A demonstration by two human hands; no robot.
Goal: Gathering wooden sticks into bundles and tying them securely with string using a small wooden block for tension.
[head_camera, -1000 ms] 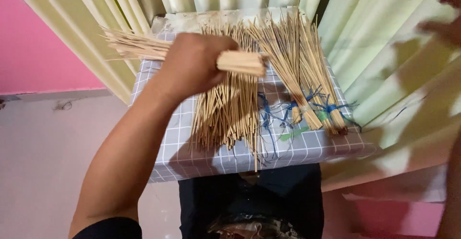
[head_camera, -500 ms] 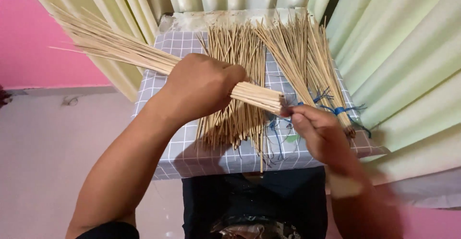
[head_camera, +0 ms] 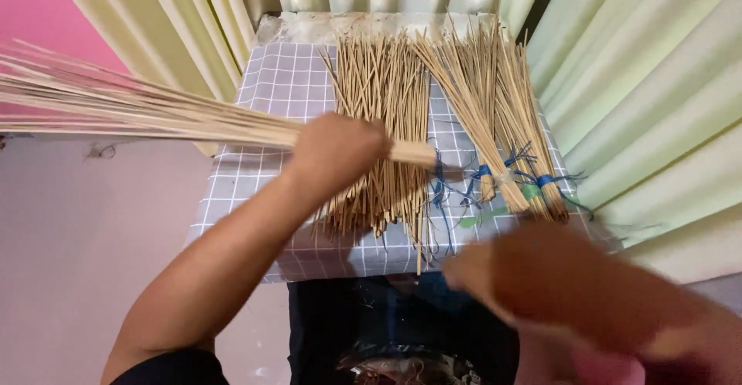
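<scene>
While the left hand [head_camera: 340,153] grips tight round a long bunch of thin tan sticks [head_camera: 154,114], the sticks fan out wide past its left side & the cut ends poke out on its right. Under it sit loose tan sticks [head_camera: 382,122] on a grey checked cloth [head_camera: 286,83]. Right hand [head_camera: 572,277] is blurry, low & near; can't tell its shape. Past it lie stick bundles tied w/ blue string [head_camera: 510,130].

Bundle of thin pale sticks [head_camera: 154,118]: long, straw-coloured, gripped near thick end in closed left hand [head_camera: 340,153]. Held roughly level above checked table, short butt end poking right past fist, cut flush. Long thin ends fan out leftward, spreading apart, reaching beyond left edge of view. Sticks straight, dry-looking, packed tight at grip.
</scene>
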